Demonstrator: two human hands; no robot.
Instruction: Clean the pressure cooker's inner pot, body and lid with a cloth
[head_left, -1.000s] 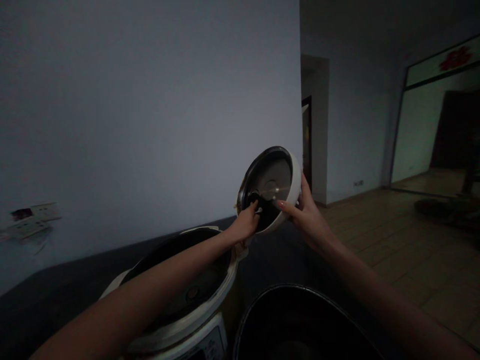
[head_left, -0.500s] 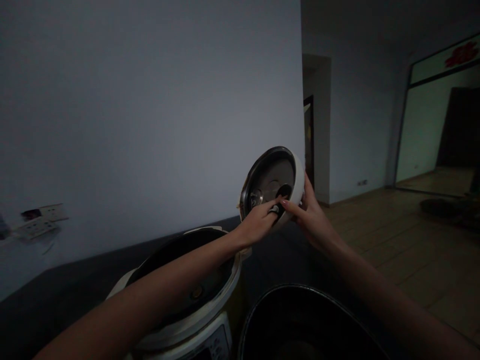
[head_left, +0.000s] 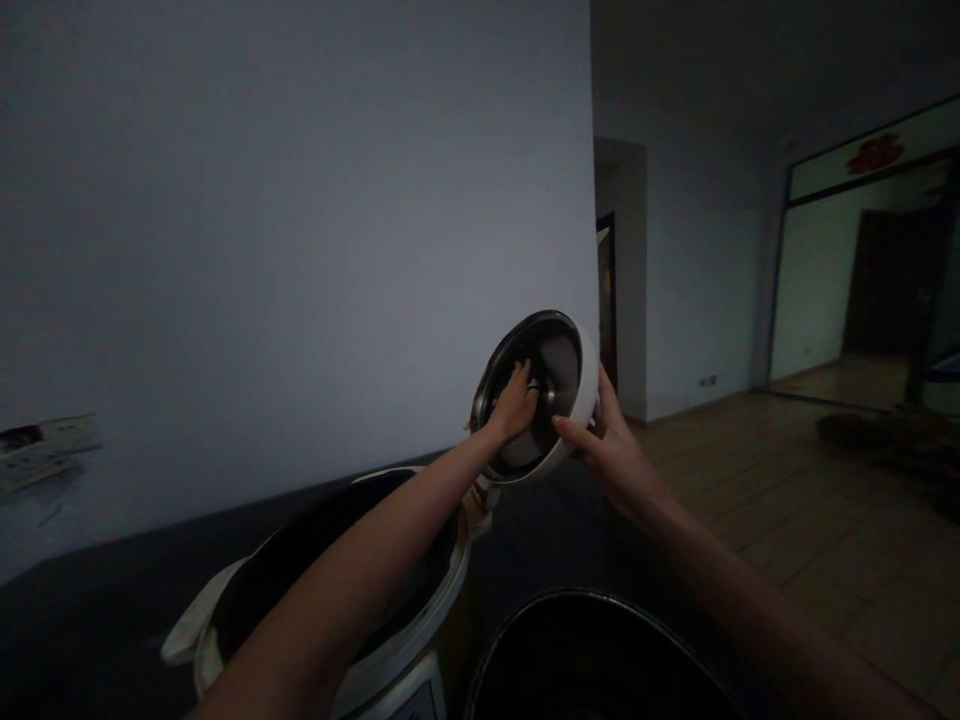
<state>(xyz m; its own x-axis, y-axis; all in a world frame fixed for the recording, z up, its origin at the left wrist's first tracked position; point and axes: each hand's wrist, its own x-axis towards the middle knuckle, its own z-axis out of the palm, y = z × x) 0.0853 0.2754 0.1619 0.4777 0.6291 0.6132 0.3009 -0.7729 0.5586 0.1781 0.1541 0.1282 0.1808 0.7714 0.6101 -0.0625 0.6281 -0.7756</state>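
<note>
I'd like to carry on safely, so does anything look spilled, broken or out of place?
The socket plates on the wall at far left look crooked, with a dark patch on one; blur hides whether they're damaged. The lid is tilted, but the right hand holds it. No spill shows.

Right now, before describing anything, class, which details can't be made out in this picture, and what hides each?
All in the head view:
Left hand: too dark around its fingers to tell whether they hold anything.
Right hand: partly hidden behind the lid.
Cooker, inside: dark, partly covered by the left forearm.
Control panel: cut off by the bottom edge.
Black pot: cut off there too; its inside is dark.
</note>
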